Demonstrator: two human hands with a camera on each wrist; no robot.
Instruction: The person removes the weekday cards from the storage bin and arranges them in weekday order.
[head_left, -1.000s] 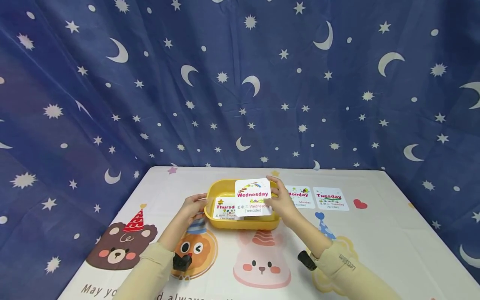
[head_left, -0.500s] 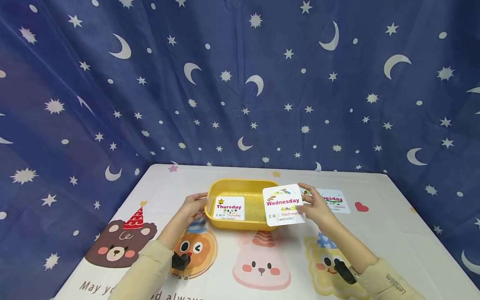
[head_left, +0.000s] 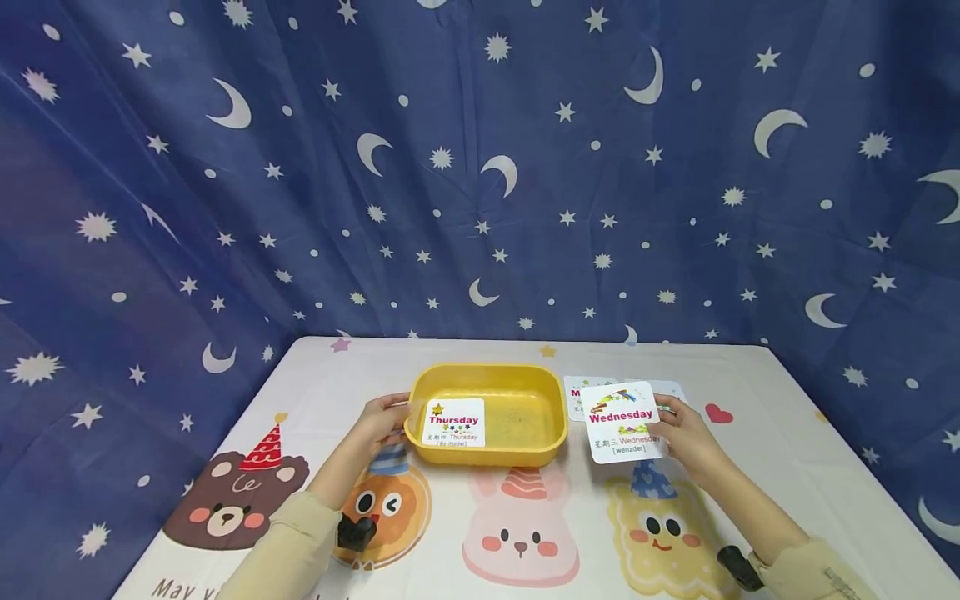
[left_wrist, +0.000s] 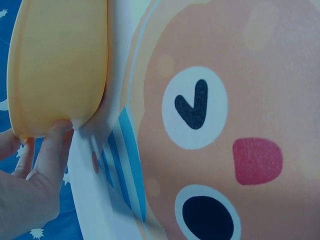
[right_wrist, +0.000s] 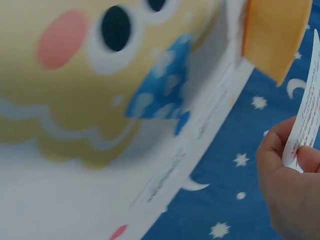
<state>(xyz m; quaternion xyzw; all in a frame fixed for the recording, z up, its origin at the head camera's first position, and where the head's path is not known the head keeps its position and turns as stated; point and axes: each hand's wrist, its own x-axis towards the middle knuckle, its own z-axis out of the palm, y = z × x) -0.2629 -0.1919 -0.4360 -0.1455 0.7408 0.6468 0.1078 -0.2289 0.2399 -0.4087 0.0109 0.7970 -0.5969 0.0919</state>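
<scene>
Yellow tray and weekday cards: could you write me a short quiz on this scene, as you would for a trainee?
1. Which card does the right hand hold?
2. True or false: the Thursday card lies in the tray.
3. The left hand touches: a) the curtain, b) the heart, c) the tray?

Key: 1. The Wednesday card. 2. True. 3. c.

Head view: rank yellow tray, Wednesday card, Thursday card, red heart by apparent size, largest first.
Yellow tray
Wednesday card
Thursday card
Red heart
Wednesday card may look bigger from being held nearer.
</scene>
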